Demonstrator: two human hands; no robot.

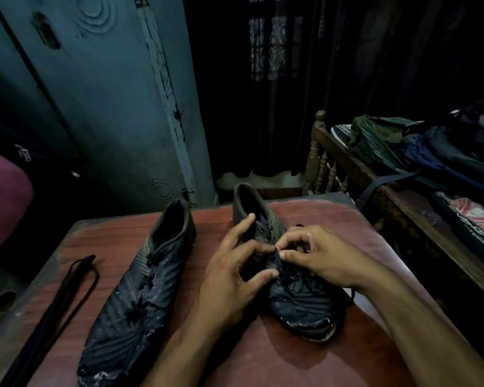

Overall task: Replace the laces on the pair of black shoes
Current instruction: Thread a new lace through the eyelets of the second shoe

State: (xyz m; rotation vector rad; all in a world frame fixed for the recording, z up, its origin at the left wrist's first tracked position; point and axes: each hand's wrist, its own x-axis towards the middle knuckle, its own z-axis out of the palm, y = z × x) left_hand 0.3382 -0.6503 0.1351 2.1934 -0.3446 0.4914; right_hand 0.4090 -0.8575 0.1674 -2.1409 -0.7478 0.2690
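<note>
over the laced middle of the right-hand shoe (299, 297), the right hand (316, 255) pinches its black lace (287, 276) between curled fingers, and the left hand (235, 263) grips the shoe's side, thumb touching the lacing. just left lies the other shoe (140, 291), and beyond it a loose black lace (59, 305), all on a reddish wooden table (263, 356) beside a blue-green door (109, 101). both shoes are black, scuffed and worn.
</note>
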